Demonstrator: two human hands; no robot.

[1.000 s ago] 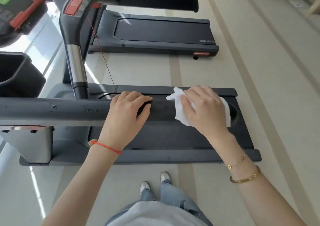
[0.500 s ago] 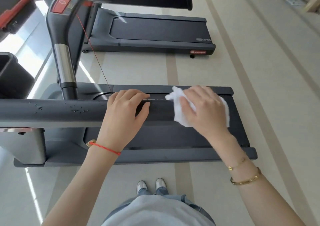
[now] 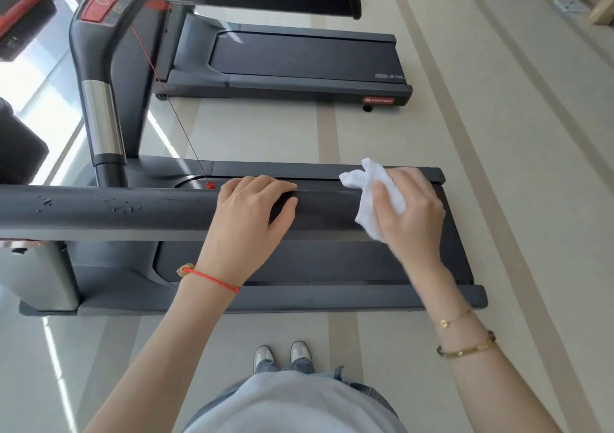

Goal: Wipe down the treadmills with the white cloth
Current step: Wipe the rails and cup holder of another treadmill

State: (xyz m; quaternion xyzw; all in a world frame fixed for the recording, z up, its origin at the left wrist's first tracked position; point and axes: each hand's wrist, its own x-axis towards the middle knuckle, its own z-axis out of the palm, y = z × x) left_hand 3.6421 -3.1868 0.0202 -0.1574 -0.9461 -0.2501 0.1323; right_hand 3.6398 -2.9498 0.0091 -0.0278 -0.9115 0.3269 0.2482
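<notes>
hands on the near treadmill's handrail, cloth at its far end.

left hand (image 3: pixel 246 219) lies palm down over the dark padded handrail (image 3: pixel 99 208), fingers curled over its top and thumb along the near side, gripping the bar. right hand (image 3: pixel 410 213) holds the white cloth (image 3: pixel 372 193) bunched under its fingers and presses it against the handrail's right end, a loose corner of the cloth sticking up to the left of the thumb. the two hands are near each other on the bar but apart. below the rail runs the belt of the near treadmill (image 3: pixel 299 293); a red safety clip (image 3: pixel 210 185) on a thin red cord hangs just left of the left hand. a second treadmill (image 3: pixel 299 60) stands farther back on the pale floor (image 3: pixel 498 166).
</notes>
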